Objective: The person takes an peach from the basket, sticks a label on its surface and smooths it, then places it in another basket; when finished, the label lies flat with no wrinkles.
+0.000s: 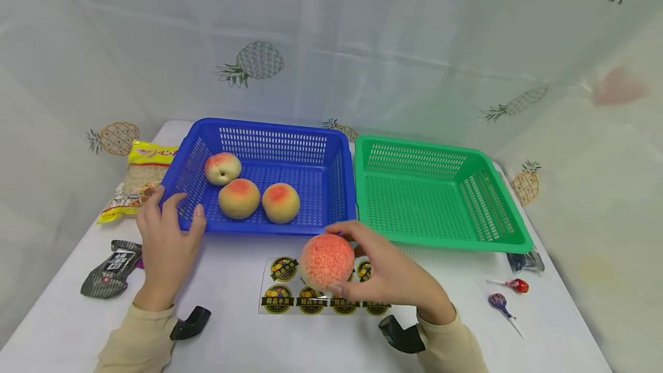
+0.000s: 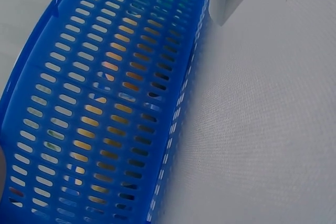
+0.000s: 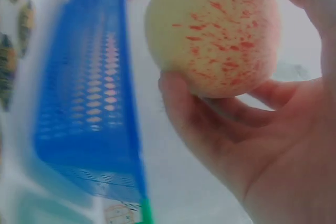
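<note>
My right hand (image 1: 383, 272) holds a peach (image 1: 327, 262), thumb on the near side and fingers on the far side. The fruit's face is speckled red in the head view; the right wrist view shows a paler, streaked side of the peach (image 3: 215, 30). Beneath it, a clear sheet of round fruit stickers (image 1: 278, 299) lies partly hidden. My left hand (image 1: 168, 240) is at the near left corner of the blue basket (image 1: 311, 171), fingers spread over its rim; firm contact cannot be made out. Three peaches (image 1: 239, 198) lie inside toward its left.
A green basket (image 1: 414, 200) stands beside the blue one. Left are a yellow food bag (image 1: 147, 174) and a dark packet (image 1: 111, 272). At right lie a red lollipop (image 1: 519, 285), a purple lollipop (image 1: 498, 301) and a dark wrapper (image 1: 528, 262) partly under the green basket.
</note>
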Demonstrator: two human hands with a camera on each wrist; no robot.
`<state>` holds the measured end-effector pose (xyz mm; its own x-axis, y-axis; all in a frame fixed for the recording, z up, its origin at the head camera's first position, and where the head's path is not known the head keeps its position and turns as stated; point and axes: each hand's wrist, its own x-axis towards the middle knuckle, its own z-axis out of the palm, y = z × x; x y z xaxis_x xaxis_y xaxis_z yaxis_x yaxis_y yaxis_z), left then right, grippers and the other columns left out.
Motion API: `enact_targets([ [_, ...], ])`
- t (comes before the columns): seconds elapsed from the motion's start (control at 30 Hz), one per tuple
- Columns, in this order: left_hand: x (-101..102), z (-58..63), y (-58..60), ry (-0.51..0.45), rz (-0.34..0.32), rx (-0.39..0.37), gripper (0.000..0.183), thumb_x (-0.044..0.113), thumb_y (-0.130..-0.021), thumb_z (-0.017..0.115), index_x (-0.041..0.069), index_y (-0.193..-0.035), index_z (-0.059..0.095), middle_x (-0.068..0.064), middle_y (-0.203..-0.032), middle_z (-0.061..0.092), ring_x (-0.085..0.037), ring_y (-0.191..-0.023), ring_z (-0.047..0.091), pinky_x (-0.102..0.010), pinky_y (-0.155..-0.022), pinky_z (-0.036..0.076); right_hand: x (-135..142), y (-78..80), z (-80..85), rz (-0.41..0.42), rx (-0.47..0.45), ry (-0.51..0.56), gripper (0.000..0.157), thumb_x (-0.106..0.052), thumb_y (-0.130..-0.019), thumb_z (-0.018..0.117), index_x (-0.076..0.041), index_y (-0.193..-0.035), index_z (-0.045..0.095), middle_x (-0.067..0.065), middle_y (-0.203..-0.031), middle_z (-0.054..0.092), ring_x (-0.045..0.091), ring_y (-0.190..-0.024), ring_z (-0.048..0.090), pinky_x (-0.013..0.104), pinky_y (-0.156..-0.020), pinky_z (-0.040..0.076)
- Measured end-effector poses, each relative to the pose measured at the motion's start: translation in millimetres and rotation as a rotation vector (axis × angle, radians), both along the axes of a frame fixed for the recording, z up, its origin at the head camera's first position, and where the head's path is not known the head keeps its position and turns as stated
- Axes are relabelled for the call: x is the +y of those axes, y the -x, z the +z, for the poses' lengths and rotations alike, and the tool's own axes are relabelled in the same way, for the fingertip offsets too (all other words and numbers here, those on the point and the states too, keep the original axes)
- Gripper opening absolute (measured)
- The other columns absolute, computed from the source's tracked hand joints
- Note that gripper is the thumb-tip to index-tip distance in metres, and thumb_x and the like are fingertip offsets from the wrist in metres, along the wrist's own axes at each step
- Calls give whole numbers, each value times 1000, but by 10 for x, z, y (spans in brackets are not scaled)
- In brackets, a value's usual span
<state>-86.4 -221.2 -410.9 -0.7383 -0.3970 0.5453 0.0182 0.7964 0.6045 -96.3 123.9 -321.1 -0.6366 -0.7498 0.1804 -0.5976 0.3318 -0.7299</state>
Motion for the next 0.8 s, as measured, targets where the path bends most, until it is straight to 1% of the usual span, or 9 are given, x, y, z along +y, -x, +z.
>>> enact_targets([
  [0.07, -5, 5, 7, -1, -1, 3, 46, 32, -82, 55, -2, -113, 52, -17, -137, 29, -35, -124, 24, -59, -84, 29, -22, -90, -89, 6, 37, -45, 63, -42, -72, 69, -27, -125, 38, -15, -116, 45, 5, -99, 49, 22, -77, 47],
  [0.17, -12, 11, 17, -5, -2, 3, 45, 32, -82, 55, -1, -113, 52, -16, -138, 29, -34, -125, 23, -59, -85, 29, -77, -230, -252, 19, 72, -104, 63, -43, -71, 68, -27, -124, 38, -16, -114, 43, 1, -97, 47, 19, -77, 46],
  [0.3, -8, 7, 21, -9, -6, -12, 46, 32, -83, 55, -1, -114, 52, -16, -138, 29, -33, -126, 22, -59, -86, 29, -147, -427, -468, 48, 132, -177, 63, -45, -71, 66, -25, -124, 38, -15, -114, 43, -3, -98, 46, 16, -79, 44],
  [0.4, -11, 13, 23, -11, -9, -5, 46, 32, -83, 55, -2, -114, 52, -16, -138, 28, -32, -126, 22, -59, -88, 29, -195, -528, -584, 60, 166, -227, 64, -48, -71, 65, -23, -123, 39, -14, -116, 43, -3, -98, 47, 15, -80, 44],
  [0.5, -12, 18, 32, -12, -14, 9, 46, 31, -82, 55, -2, -113, 52, -16, -138, 28, -32, -126, 22, -58, -89, 28, -225, -598, -649, 47, 146, -270, 64, -50, -70, 65, -25, -122, 39, -18, -116, 41, -4, -96, 47, 14, -79, 43],
  [0.6, -11, 23, 40, -15, -13, 10, 46, 32, -82, 54, -2, -114, 51, -16, -138, 29, -32, -126, 22, -57, -89, 28, -243, -635, -686, 30, 146, -293, 63, -50, -69, 65, -27, -122, 39, -20, -115, 40, -5, -94, 46, 14, -75, 44],
  [0.8, -6, 27, 38, -25, -1, -8, 49, 33, -83, 53, -2, -117, 47, -16, -138, 29, -31, -126, 22, -56, -92, 27, -268, -648, -735, 10, 191, -310, 62, -55, -71, 62, -29, -122, 39, -20, -115, 39, -4, -94, 45, 14, -75, 44],
])
